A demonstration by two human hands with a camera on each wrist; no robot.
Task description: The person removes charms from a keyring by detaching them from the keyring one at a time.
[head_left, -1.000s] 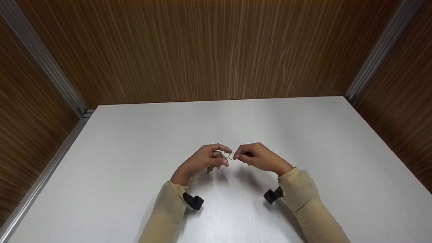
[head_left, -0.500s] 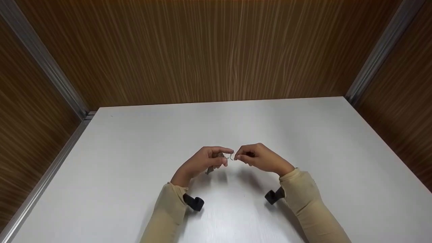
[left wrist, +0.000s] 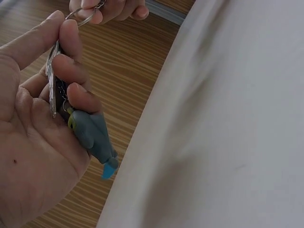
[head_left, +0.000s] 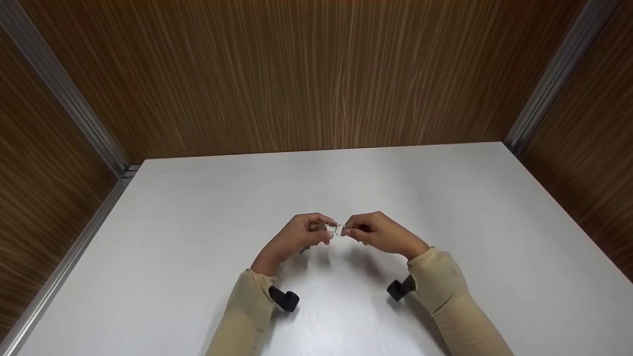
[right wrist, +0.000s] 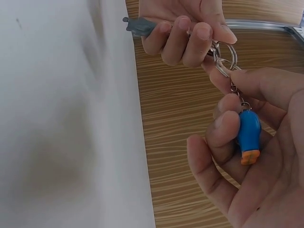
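My left hand [head_left: 322, 229] and right hand [head_left: 350, 230] meet just above the middle of the white table [head_left: 198, 222], each pinching a keychain. In the left wrist view my left hand [left wrist: 61, 42] pinches a metal ring [left wrist: 83, 17], and a grey-blue figure charm [left wrist: 92, 137] hangs under its curled fingers. The right wrist view shows my right hand [right wrist: 228, 90] pinching a second ring [right wrist: 222, 68] on a short chain, with a blue charm with an orange tip [right wrist: 249, 133] against its fingers. The two rings [head_left: 338, 230] touch between the fingertips.
Wood-grain walls [head_left: 316, 74] with metal corner strips [head_left: 64, 94] enclose the table on three sides. A black wrist-camera mount [head_left: 284, 298] sits on my left sleeve and another mount [head_left: 400, 288] on my right sleeve.
The hands have drawn slightly closer together, so the two rings now meet. Both grips are unchanged.
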